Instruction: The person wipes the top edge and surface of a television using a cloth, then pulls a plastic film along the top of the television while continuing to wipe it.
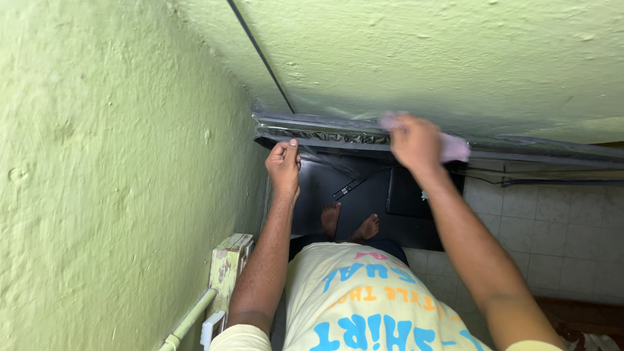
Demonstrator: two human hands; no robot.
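Observation:
A long dark flat panel (318, 130) wrapped in clear plastic stands along the green wall, seen from its top edge. My right hand (415, 142) presses a lilac cloth (456, 148) onto that top edge, near the middle. My left hand (284, 162) is at the panel's left end. Its fingers are curled and the thumb rests against the corner, pinching the loose plastic wrap (325, 158). Below, my bare feet (333, 218) stand on a black surface (312, 195).
A black remote (348, 188) and a dark flat device (406, 195) lie on the black surface. A thin black cable (260, 55) runs up the wall. Rough green walls meet in a corner at left. A pale painted wooden piece (227, 263) and pipe (192, 318) stand below left; tiled floor (552, 221) is at right.

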